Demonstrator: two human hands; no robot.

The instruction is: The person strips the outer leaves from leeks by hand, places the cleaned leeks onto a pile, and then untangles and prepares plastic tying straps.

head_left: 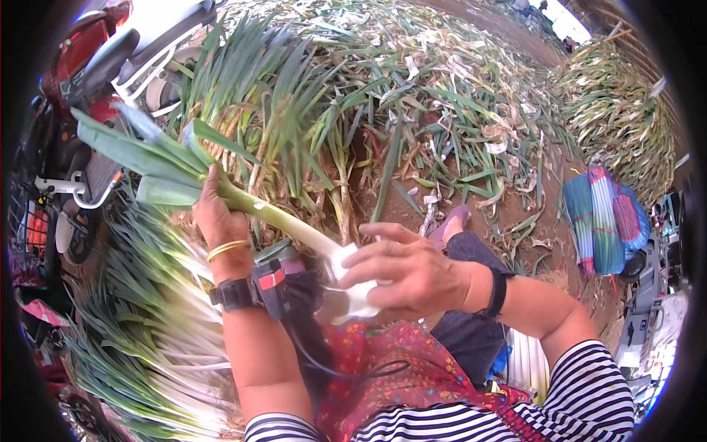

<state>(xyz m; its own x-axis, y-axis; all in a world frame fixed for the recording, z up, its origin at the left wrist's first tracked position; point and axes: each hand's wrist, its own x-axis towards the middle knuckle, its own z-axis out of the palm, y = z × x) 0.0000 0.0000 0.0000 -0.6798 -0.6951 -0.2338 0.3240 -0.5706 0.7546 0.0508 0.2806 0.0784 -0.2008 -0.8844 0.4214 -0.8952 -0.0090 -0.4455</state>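
Note:
My left hand [219, 210] is closed round a leek [283, 219] just below its green leaves, which fan out to the upper left. The stalk slants down to the right toward my right hand [412, 269]. The fingers of my right hand curl over the white lower end, where a loose white layer [355, 295] hangs, smeared by motion. The leek's root end is hidden behind that layer and the fingers. Many leeks with long white stalks [195, 324] lie beside my left forearm. Beyond my hands, unpeeled leeks [250, 96] stand in a thick bunch with dry skins.
Leaf scraps and peeled skins [471, 132] cover the ground ahead. A heap of leeks [618, 110] rises at the upper right, above a striped bundle [604, 221]. Vehicles with a white metal bar [74, 188] line the left edge. More white stalks [527, 361] lie by my right leg.

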